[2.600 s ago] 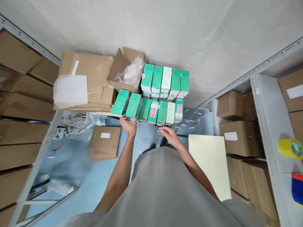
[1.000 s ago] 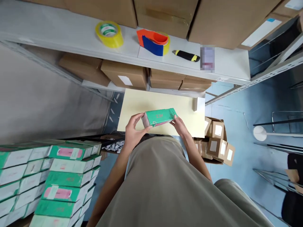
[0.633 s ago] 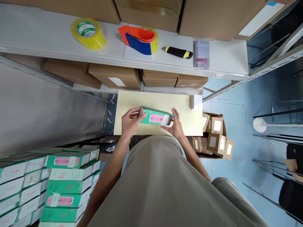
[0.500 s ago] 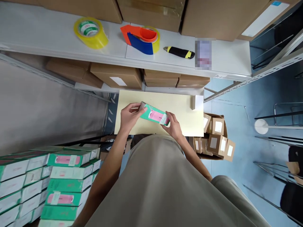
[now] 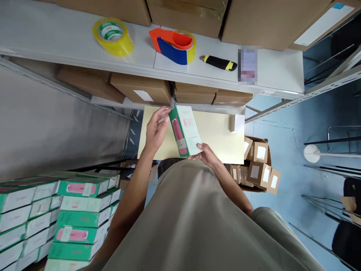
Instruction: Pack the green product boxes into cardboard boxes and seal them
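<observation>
A green and white product box with a pink bottle-like picture on its narrow side is held above the pale yellow work surface. My right hand grips its lower right corner, thumb on the white face and fingers underneath. Beside the box's upper left edge is my left hand, its fingers apart and the fingertips close to the box; whether they touch it is hard to see. A small white box stands at the right end of the work surface.
On the shelf lie a yellow tape roll, an orange-blue tape dispenser and a utility knife. Stacked green product boxes fill the lower left. A carton of small brown boxes sits on the floor at right.
The product box has turned from lying lengthwise between both hands to standing more upright, with its white face showing. My left hand has loosened its hold and its fingers have spread.
</observation>
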Motion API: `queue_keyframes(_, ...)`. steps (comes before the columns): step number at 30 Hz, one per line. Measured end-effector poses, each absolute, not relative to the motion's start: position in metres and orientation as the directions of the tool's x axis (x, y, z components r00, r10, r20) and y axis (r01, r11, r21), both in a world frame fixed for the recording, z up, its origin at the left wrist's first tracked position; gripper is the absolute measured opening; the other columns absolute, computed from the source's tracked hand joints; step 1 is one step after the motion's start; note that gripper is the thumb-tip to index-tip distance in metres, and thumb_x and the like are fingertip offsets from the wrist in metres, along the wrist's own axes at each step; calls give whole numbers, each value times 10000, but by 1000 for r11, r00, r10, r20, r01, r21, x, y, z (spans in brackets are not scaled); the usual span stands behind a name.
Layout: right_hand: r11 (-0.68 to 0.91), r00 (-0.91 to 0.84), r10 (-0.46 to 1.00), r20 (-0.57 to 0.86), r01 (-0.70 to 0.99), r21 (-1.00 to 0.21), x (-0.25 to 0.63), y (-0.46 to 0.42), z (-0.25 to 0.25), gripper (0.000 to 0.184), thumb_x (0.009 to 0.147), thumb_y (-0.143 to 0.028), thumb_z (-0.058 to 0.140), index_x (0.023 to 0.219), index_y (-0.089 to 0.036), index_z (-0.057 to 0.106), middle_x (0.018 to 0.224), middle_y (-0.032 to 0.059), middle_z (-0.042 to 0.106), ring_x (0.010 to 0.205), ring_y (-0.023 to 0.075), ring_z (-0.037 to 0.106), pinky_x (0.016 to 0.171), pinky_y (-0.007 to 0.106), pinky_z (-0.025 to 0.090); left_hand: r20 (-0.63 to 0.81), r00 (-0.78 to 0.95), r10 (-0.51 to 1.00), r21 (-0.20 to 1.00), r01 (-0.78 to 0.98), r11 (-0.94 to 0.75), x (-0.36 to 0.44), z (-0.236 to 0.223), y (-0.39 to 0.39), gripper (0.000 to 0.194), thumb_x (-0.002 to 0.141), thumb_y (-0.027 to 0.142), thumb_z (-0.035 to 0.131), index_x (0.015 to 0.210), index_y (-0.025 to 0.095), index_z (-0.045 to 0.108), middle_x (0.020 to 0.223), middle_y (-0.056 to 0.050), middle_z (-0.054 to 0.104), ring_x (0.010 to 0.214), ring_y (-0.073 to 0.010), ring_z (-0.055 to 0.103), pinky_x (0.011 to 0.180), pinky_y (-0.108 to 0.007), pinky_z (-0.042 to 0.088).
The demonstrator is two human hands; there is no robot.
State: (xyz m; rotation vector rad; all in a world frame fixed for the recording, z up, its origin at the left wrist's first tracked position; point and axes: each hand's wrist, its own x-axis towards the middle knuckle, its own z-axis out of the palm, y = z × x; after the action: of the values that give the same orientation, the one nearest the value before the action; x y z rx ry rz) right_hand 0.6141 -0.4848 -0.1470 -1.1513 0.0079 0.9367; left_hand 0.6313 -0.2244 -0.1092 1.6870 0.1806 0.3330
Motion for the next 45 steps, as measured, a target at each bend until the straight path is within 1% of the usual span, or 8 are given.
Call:
queue_keyframes(7, 125, 549, 656, -517, -755, -643, 604, -478, -152, 734, 904, -848, 663, 1190, -182, 778, 856, 101, 846, 751, 284, 825, 629, 355, 687, -61, 967, 248, 994, 36, 102, 632, -126, -225, 739, 959, 846, 721, 1528, 377, 669, 1443, -98, 771, 1293, -332, 781, 1018, -472, 682)
queue_keyframes(13, 67, 465, 751, -469, -761, -646, 602, -472, -146, 806, 924, -900, 595, 1192, -165, 787, 918, 143, 857, 811, 325, 846, 661, 398, 697, -121, 959, 255, 989, 93, 119, 631, -133, -231, 662, 901, 773, 811, 1367, 312, 724, 1212, -76, 811, 1125, -335, 819, 930, -467, 703)
queue_keyframes(21, -108, 840, 378, -388, -377, -920, 610, -489, -125, 802, 970, -795, 756, 1577, -273, 692, 1404, 112, 800, 926, 242, 833, 837, 391, 715, -58, 947, 315, 998, 62, -4, 638, -128, -211, 661, 796, 602, 971, 1299, 266, 707, 1239, -75, 811, 1152, -311, 807, 945, -416, 705)
queue_keyframes(26, -393, 891, 374, -259, -101, -914, 594, -469, -108, 993, 896, -642, 924, 1760, -375, 516, 1489, 108, 746, 912, 276, 835, 931, 470, 711, 34, 919, 394, 993, 13, -115, 639, -123, -223, 680, 804, 615, 988, 1291, 224, 719, 1296, -104, 785, 1209, -310, 778, 1033, -437, 680)
queue_keyframes(31, -539, 925, 358, -122, 98, -837, 590, -451, -115, 825, 984, -435, 824, 1754, -402, 528, 1557, 93, 692, 960, 227, 815, 1009, 444, 704, 35, 915, 403, 985, 36, -168, 631, -115, -232, 851, 801, 715, 982, 1438, 254, 656, 1460, -137, 713, 1325, -338, 737, 1096, -441, 645)
queue_keyframes(37, -46, 863, 397, -312, -321, -946, 607, -465, -128, 828, 904, -527, 869, 1666, -323, 616, 1342, 44, 806, 821, 157, 805, 686, 283, 716, -154, 930, 334, 982, 107, 154, 623, -123, -214, 857, 870, 791, 888, 1534, 329, 604, 1423, -134, 759, 1332, -347, 756, 1109, -507, 623)
queue_keyframes(41, 258, 680, 594, -430, -667, -699, 613, -471, -131, 663, 879, -538, 876, 1450, -263, 680, 1087, 26, 859, 795, 203, 871, 543, 205, 648, -264, 938, 225, 926, 182, 330, 618, -132, -211, 750, 821, 731, 950, 1395, 309, 716, 1372, -117, 798, 1235, -307, 785, 1040, -445, 629)
queue_keyframes(45, 330, 541, 680, -496, -829, -452, 609, -471, -139, 371, 919, -501, 813, 1123, -234, 658, 836, 4, 825, 707, 215, 864, 481, 178, 603, -333, 941, 59, 856, 275, 437, 614, -136, -222, 713, 818, 775, 928, 1330, 306, 769, 1273, -94, 827, 1069, -295, 801, 839, -377, 636)
